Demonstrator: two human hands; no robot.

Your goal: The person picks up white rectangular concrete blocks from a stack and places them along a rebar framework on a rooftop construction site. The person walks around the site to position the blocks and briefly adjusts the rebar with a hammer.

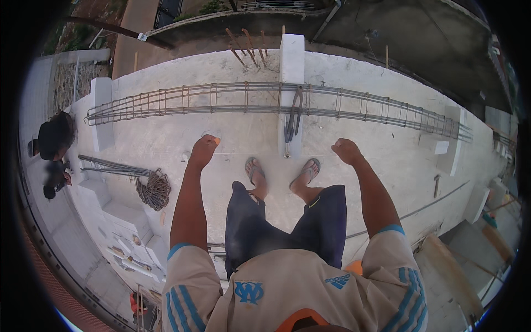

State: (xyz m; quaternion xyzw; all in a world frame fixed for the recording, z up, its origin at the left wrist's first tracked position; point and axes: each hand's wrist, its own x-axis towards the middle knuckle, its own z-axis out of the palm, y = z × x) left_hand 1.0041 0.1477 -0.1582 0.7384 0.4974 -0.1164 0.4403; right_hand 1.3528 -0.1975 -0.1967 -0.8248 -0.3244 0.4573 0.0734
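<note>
Two bare hands hang before us, and on both the left hand (203,150) and the right hand (347,151) the fingers are curled inward into fists; a small orange patch shows at the left fingertips, and we cannot tell whether anything is pinched there. Neither set of fingers touches the long, narrow cage of grey-brown steel rods (246,97), which runs crosswise beyond them and reaches well past both sides.

We judge that the cage rests on pale, squared blocks to keep it off the ground: a white middle block (292,58) beyond and between the fingers, a white left block (103,138) far out from the left fingers, and a white right block (451,163) far out from the right ones. A dark metal pincer-like tool (297,110) lies over the middle block, probably left there within reach of either hand.

Rectangular wire ties ring the cage's slender rods. Left of the left fingers and nearer the body, we see a fanned heap of bent steel loops (155,191) against straight dark rods (113,166). Rough, rusty bar stubs (249,48) rise beyond the cage, a small hammer (437,185) lies right of the right fingers, and the scuffed, chalky floor (387,146) spreads beneath everything.
</note>
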